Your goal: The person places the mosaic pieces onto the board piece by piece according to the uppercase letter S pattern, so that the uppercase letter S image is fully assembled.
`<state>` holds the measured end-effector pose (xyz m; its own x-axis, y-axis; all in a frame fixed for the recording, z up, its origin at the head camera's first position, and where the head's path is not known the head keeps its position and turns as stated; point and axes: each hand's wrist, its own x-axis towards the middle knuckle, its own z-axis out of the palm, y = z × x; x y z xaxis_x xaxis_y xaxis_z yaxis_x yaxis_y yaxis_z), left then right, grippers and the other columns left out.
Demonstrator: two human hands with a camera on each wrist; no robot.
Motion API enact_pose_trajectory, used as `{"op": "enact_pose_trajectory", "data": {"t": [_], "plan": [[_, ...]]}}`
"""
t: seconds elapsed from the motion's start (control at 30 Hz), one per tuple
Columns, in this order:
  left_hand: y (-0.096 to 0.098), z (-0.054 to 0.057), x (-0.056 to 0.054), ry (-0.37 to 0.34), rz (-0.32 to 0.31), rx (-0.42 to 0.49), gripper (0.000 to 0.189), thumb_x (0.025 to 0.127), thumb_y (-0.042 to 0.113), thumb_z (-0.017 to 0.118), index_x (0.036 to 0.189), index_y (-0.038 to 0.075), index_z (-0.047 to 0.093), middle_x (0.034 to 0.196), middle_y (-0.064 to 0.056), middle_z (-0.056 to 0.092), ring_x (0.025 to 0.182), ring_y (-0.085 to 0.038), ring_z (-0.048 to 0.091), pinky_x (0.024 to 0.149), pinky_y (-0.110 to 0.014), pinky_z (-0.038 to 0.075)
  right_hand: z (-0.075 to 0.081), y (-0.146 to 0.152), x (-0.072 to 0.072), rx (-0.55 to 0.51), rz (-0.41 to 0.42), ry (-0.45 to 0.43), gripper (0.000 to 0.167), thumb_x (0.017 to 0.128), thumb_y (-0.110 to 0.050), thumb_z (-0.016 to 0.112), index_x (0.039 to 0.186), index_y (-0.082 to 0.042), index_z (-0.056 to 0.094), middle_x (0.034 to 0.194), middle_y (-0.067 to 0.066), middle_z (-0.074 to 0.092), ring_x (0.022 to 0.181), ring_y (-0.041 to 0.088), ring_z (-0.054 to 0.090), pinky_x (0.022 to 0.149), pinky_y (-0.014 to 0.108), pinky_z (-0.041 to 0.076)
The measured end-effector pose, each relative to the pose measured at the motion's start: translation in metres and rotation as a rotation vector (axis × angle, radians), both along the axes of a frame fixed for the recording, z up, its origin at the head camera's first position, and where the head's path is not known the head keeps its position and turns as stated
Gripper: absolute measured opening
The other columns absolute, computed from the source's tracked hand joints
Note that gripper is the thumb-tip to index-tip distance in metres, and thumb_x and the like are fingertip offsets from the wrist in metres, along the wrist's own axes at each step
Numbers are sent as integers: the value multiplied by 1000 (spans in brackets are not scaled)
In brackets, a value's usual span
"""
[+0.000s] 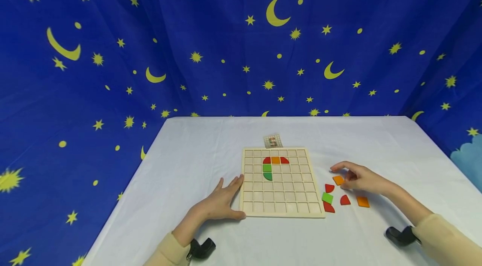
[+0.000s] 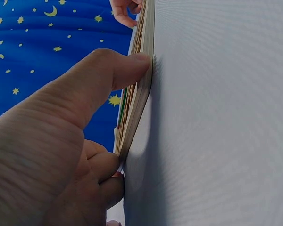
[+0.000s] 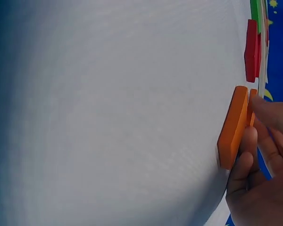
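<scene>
A wooden grid board (image 1: pixel 284 210) lies on the table. On it sit two red quarter-circle tiles (image 1: pixel 267 160), an orange square (image 1: pixel 275 160), a light green square (image 1: pixel 267 168) and a dark green quarter-circle (image 1: pixel 267 176). My left hand (image 1: pixel 222 202) touches the board's near left corner, fingers along the left side and thumb at the front edge. Right of the board, my right hand (image 1: pixel 363 179) reaches over a loose orange square tile (image 1: pixel 338 180). The thumb is at that tile; the index fingertip looks slightly apart from it.
Loose red quarter-circles (image 1: pixel 345 200), a light green square (image 1: pixel 327 198) and another orange square (image 1: pixel 363 202) lie right of the board. A small pattern card (image 1: pixel 273 141) lies behind the board. A blue star-print curtain (image 1: pixel 226 40) hangs past the white-covered table (image 1: pixel 203 144).
</scene>
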<state>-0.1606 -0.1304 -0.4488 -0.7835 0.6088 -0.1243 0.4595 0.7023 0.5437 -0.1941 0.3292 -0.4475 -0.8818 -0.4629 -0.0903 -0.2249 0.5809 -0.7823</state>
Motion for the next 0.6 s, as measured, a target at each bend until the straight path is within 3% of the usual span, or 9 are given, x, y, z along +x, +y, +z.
{"op": "enact_pose_trajectory", "data": {"t": [0.37,0.6], "plan": [[-1,-1,0,15,-7,-7,108,73,47,76,149,-1,16,153,-15,21,140,-24,20,111,-51,-2,0,-5,1,50,-28,21,41,82,-3,68,120,-7,57,113,13,55,73,20,49,60,24,44],[-1,-1,0,26,-11,-16,108,74,47,76,150,-1,16,153,-16,21,140,-24,21,112,-51,-1,-1,-6,1,39,-46,37,48,80,-4,71,124,-5,53,102,8,55,69,18,49,58,23,44]]}}
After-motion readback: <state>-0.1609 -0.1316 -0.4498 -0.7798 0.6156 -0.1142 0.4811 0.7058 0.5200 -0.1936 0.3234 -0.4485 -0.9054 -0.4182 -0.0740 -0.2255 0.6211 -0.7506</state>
